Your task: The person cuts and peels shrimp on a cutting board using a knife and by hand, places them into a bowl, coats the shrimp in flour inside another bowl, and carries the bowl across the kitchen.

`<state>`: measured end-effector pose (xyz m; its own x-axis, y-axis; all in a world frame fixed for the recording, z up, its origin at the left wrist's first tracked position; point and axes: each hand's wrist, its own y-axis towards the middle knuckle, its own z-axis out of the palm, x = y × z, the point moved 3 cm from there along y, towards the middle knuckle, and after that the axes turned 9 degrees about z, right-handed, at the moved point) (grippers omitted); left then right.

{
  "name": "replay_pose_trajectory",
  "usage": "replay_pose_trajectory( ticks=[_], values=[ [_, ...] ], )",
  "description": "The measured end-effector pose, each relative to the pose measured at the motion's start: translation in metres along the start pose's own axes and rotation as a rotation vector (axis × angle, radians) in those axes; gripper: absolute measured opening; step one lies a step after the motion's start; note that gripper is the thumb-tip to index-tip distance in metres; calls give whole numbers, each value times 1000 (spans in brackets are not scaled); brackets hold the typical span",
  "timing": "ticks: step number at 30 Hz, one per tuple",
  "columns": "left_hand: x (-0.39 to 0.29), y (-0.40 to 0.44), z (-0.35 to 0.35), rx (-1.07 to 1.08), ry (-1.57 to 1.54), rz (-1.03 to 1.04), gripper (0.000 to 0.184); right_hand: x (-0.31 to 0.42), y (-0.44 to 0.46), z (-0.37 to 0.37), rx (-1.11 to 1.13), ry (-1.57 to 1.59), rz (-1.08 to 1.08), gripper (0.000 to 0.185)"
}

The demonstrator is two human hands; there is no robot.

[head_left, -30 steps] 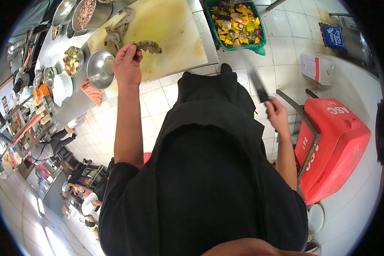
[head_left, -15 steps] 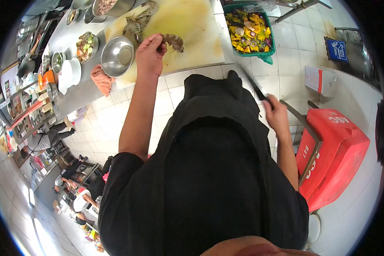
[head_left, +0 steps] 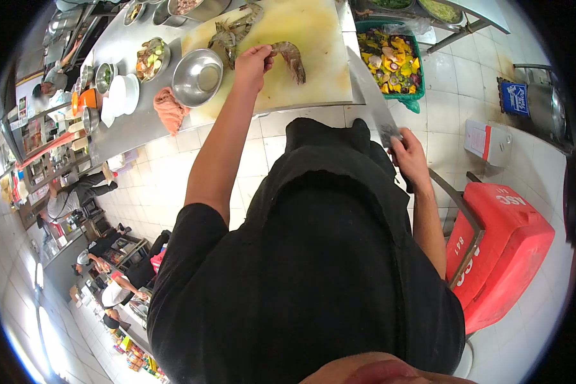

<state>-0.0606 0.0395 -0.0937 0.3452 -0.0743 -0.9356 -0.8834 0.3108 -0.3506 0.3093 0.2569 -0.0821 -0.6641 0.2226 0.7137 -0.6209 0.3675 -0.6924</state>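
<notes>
The left hand [head_left: 251, 70] has its fingers pinching 1 end of the prawn [head_left: 292, 59] over the board [head_left: 326, 38]. The right hand [head_left: 409, 157] has its fingers curled round the knife [head_left: 372, 96], its blade near the board's right edge. Good control likely calls for a firm but light pinch, so the shell stays uncrushed, and the blade angled clear of those fingertips.

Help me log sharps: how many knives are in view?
1 that I can make out: the knife in the person's right hand, its blade seen beside the edge of the cutting board. Others may be hidden in the cluttered background.
</notes>
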Motion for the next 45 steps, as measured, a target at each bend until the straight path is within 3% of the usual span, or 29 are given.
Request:
replay_pose_trajectory(
  ticks=[5,7,10,13,16,19,31,45],
  values=[
    [7,37,0,19,381,124,17,42,31,32,104,-66,-69,51],
    [-2,37,6,30,605,224,18,57,48,43,139,-106,-67,53],
    [-8,34,8,-67,1076,731,21,77,62,54,168,-178,-71,53],
    [-5,16,15,-89,1103,1051,23,85,69,59,198,-219,-64,52],
    [13,7,24,-5,978,965,20,85,73,62,246,-222,-28,52],
    [21,-2,31,-49,951,1011,21,85,74,62,262,-232,-29,51],
    [27,-8,36,-93,1114,993,26,92,68,57,296,-230,-34,50],
    [32,-8,33,-94,1056,980,26,95,79,64,296,-275,-92,52]
  ],
)
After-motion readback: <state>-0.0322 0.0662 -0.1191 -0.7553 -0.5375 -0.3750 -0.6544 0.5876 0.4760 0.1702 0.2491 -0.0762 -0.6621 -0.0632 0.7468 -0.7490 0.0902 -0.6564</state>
